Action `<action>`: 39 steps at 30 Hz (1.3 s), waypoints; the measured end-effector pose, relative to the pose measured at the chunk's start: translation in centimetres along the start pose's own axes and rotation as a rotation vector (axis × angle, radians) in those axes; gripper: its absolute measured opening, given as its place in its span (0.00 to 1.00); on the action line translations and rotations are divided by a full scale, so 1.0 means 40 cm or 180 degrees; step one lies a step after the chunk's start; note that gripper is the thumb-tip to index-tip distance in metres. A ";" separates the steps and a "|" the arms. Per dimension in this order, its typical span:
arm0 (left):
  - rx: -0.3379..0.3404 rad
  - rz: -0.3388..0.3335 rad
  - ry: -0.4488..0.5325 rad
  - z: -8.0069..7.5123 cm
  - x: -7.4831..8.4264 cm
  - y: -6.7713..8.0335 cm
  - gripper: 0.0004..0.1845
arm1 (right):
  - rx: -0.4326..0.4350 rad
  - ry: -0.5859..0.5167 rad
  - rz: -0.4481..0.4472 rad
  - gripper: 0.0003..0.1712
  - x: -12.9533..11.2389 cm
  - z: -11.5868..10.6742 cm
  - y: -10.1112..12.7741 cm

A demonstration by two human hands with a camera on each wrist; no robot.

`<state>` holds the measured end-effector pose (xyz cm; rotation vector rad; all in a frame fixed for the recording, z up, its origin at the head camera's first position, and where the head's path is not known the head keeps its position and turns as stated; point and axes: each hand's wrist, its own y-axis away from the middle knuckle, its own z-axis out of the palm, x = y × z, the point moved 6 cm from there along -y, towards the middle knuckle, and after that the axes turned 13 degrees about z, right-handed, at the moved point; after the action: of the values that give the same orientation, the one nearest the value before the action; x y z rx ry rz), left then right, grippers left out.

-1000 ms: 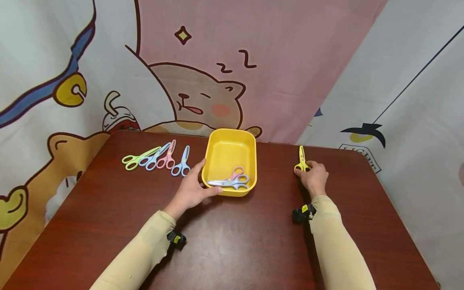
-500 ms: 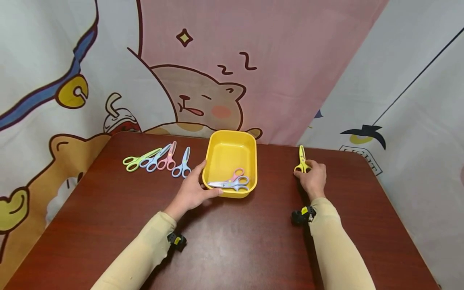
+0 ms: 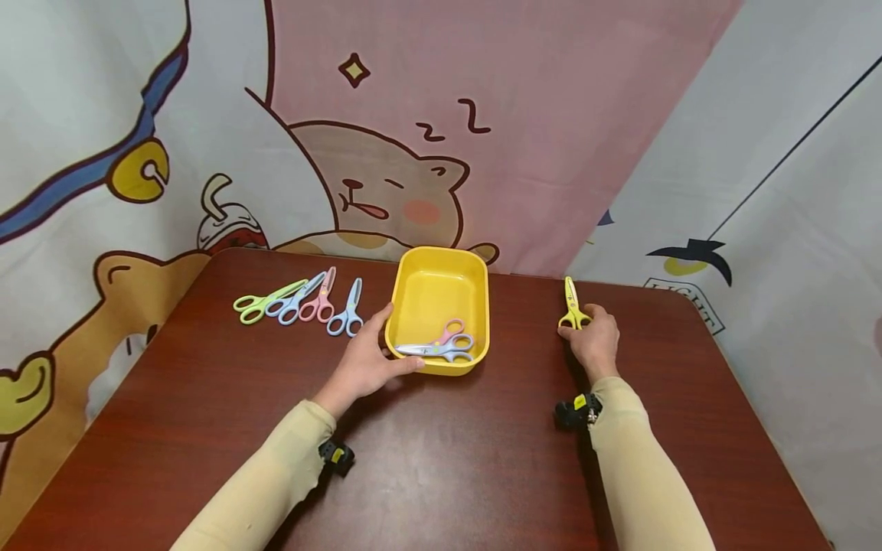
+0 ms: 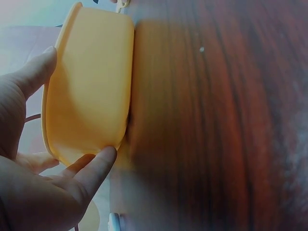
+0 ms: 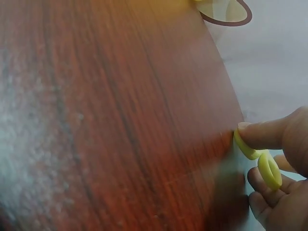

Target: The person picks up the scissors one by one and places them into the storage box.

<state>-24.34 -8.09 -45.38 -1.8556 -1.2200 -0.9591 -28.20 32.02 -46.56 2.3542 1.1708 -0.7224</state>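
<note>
Head view: the left hand (image 3: 363,366) clasps the near left corner of the yellow tray (image 3: 482,306), thumb along the front wall and fingers up the left side, on the dark red worktop (image 3: 441,459). Inside the tray lie a pink pair of scissors (image 3: 448,331) and a blue-grey pair of scissors (image 3: 441,350), partly crossed. Well to the right, the right hand (image 3: 596,340) has its fingers curled on the handles of the yellow scissors (image 3: 571,306), whose blades point away toward the far edge. Left of the tray four more scissors sit in a row: green scissors (image 3: 258,302), light blue scissors (image 3: 292,302), pink scissors (image 3: 318,300) and blue scissors (image 3: 347,312).

Left wrist view: the tray's outer wall (image 4: 91,91) fills the frame, with the thumb (image 4: 91,168) pressed under its lower corner and a fingertip (image 4: 38,67) at the rim. The grip is wide and shallow, so a jolt might slide the tray across the smooth wood.

Right wrist view: the finger loops (image 5: 262,163) are pinched between thumb (image 5: 269,132) and curled fingers (image 5: 269,202), close to the worktop's edge. The hold is on the loops alone; I judge that the blades could swing or swing open on lifting, or the scissors slip off the edge if the pinch loosens.
</note>
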 end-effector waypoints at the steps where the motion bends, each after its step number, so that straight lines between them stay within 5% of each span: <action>1: 0.0001 -0.0003 -0.0003 0.000 0.001 0.000 0.62 | 0.0000 -0.0006 -0.0008 0.40 0.000 0.000 0.001; 24: -0.0014 0.0021 -0.0056 -0.001 0.004 -0.001 0.62 | 0.0123 -0.0187 -0.0257 0.35 -0.013 -0.015 0.011; 39: 0.0000 0.0000 -0.0011 0.000 0.002 0.000 0.62 | -0.0200 -0.0572 -0.0095 0.32 -0.024 -0.011 0.031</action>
<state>-24.34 -8.06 -45.31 -1.8581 -1.2220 -0.9563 -27.56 30.98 -45.46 2.1745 1.1358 -0.8744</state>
